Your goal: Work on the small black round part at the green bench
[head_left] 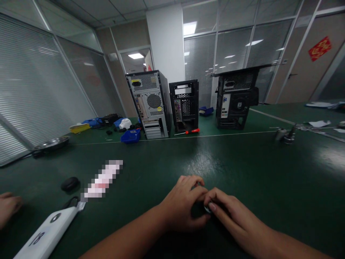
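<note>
Low in the middle of the view, my right hand [235, 214] pinches a small round thing with a shiny rim [207, 208] between thumb and fingers. Its kind is too small and covered to make out. From the left, my left hand [180, 205] curves round the same thing, its index fingertip against the right fingers and its thumb at the lower edge. A dark gap shows between that thumb and index finger. Both hands are just over the green tabletop [151, 172].
Three computer cases, one silver-backed [153, 104], one open black frame [185, 106] and one dark [234, 100], stand at the back. Before them lies a red screwdriver [192, 131]. A blue bin [130, 136], black mouse [70, 184], white power bank [45, 233] and another person's hand [9, 208] are left.
</note>
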